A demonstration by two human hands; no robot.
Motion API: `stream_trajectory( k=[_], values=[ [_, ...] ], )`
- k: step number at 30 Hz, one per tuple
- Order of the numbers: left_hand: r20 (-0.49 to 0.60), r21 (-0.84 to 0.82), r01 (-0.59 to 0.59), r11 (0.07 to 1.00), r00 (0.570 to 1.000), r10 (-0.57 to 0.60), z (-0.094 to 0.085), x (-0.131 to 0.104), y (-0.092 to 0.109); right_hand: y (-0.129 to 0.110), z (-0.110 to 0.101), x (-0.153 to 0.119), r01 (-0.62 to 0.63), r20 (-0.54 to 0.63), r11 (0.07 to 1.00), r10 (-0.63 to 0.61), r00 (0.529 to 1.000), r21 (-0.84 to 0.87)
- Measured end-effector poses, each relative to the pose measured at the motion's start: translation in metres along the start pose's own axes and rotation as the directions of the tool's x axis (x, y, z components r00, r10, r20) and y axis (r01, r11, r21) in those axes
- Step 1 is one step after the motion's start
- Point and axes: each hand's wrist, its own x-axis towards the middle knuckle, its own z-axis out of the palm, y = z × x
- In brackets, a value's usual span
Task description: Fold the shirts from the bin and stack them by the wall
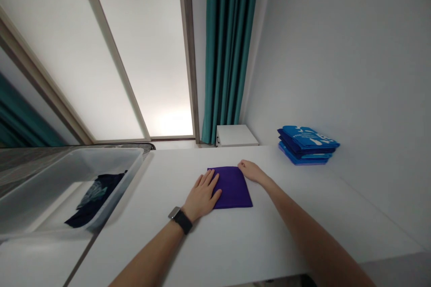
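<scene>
Where purple cloth (234,188) lies, left grip (201,195) splays open; right grip (249,170) seemingly pinches corner.

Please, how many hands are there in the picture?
2: the left hand lies over the left edge of the purple cloth; the right hand is at its far right corner.

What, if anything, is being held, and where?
The left hand lies flat on the folded purple item's left side. The right hand is curled at its far right corner; whether it pinches that corner cannot be told.
</scene>
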Motion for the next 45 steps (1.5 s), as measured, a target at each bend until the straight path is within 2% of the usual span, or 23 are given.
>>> stream_trajectory(
  k=[4,9,13,18,20,24,26,29,30,32,33,35,38,41,43,45],
  values=[
    [-0.01,-0.002,-0.002,1.0,1.0,0.002,0.0,0.0,0.0,-0.005,-0.007,0.02,-0.023,0.146,0.998,0.014,0.989,0.064],
    [-0.01,-0.008,0.0,1.0,1.0,0.0,0.0,-0.001,0.001,-0.009,-0.008,0.031,-0.066,0.3,0.986,0.018,0.954,0.151],
    [-0.023,-0.015,-0.004,1.0,1.0,0.004,0.0,-0.001,0.0,-0.013,-0.012,0.039,-0.064,0.411,0.977,-0.027,0.911,0.206],
    [0.004,-0.017,0.007,1.0,1.0,-0.007,-0.002,-0.001,0.0,-0.019,-0.017,0.047,-0.063,0.543,0.97,-0.077,0.836,0.234],
    [0.009,-0.03,0.009,1.0,1.0,-0.009,-0.001,-0.002,0.0,-0.02,-0.017,0.048,-0.047,0.544,0.968,-0.098,0.834,0.247],
    [-0.037,-0.159,-0.004,0.987,0.999,-0.002,-0.005,0.0,-0.006,-0.022,-0.016,0.045,0.024,0.469,0.952,-0.171,0.867,0.304],
    [-0.087,-0.254,0.015,0.967,0.995,-0.039,-0.012,0.01,-0.013,-0.024,-0.018,0.041,0.066,0.43,0.936,-0.22,0.876,0.345],
    [-0.128,-0.321,0.032,0.947,0.989,-0.077,-0.026,0.038,-0.024,-0.028,-0.023,0.035,0.123,0.373,0.896,-0.298,0.879,0.426],
    [-0.078,-0.331,0.009,0.943,0.996,-0.037,-0.031,0.049,-0.027,-0.029,-0.024,0.033,0.131,0.361,0.88,-0.317,0.877,0.456],
    [0.101,-0.38,-0.041,0.924,0.991,0.086,-0.037,0.073,-0.032,-0.03,-0.028,0.031,0.118,0.358,0.85,-0.337,0.871,0.513],
    [0.195,-0.408,-0.041,0.912,0.972,0.13,-0.039,0.083,-0.035,-0.03,-0.029,0.03,0.105,0.361,0.835,-0.343,0.867,0.54],
    [0.317,-0.462,0.003,0.887,0.934,0.163,-0.039,0.1,-0.041,-0.027,-0.031,0.029,0.081,0.364,0.811,-0.346,0.865,0.579],
    [0.417,-0.547,0.127,0.827,0.899,0.138,-0.036,0.112,-0.053,-0.018,-0.033,0.029,0.058,0.346,0.802,-0.32,0.882,0.594],
    [0.438,-0.659,0.27,0.702,0.896,0.067,-0.034,0.112,-0.06,-0.007,-0.034,0.03,0.034,0.316,0.812,-0.265,0.911,0.583],
    [0.444,-0.765,0.371,0.526,0.896,0.014,-0.033,0.108,-0.058,-0.001,-0.034,0.031,0.023,0.291,0.808,-0.239,0.927,0.589],
    [0.456,-0.848,0.44,0.295,0.89,-0.016,-0.032,0.102,-0.051,0.003,-0.035,0.032,0.032,0.269,0.791,-0.246,0.931,0.612]
  ],
)
